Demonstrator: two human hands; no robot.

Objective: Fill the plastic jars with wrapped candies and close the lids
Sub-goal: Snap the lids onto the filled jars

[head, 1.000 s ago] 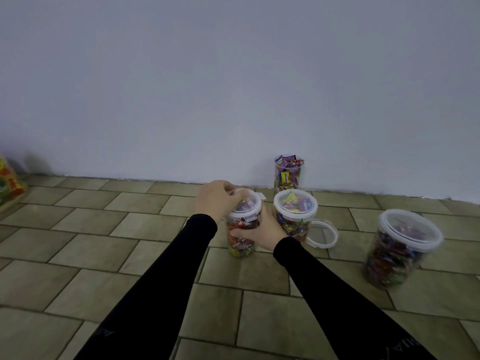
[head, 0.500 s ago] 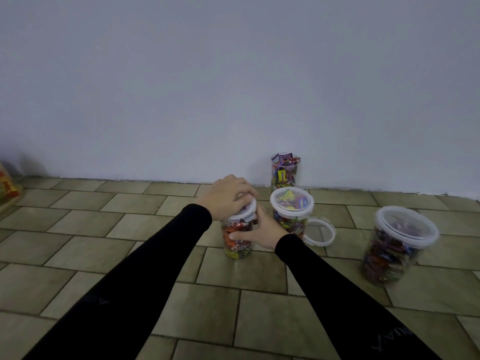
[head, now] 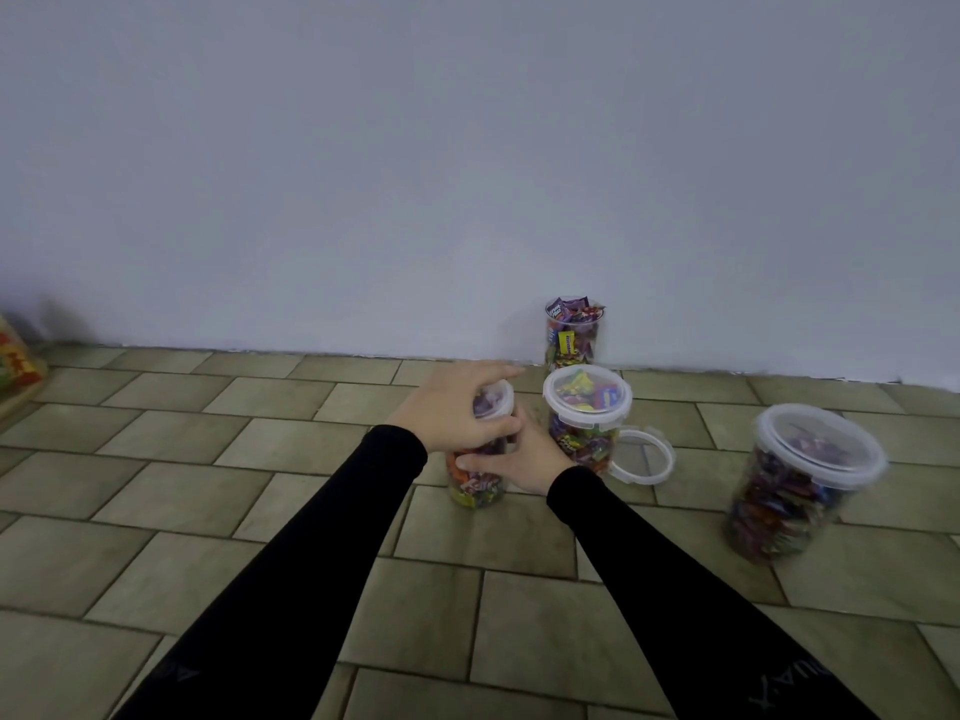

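A small clear jar [head: 475, 488] full of wrapped candies stands on the tiled floor [head: 182, 449]. My left hand [head: 457, 407] is cupped over its white lid [head: 496, 402], fingers curled around the rim. My right hand [head: 524, 462] grips the jar's side from the right. Just to the right stands a second filled jar [head: 584, 436] with its lid on. Behind it, against the wall, a tall jar [head: 571, 335] brims with candies and has no lid. A loose lid [head: 641, 457] lies on the floor beside the second jar.
A larger lidded jar [head: 795, 485] of candies stands at the right. A colourful box [head: 18, 366] shows at the far left edge. A plain wall [head: 467, 174] rises right behind the jars.
My left hand has slid further over the lid and wrapped around its rim. The camera has tilted slightly; the jars stay where they were.
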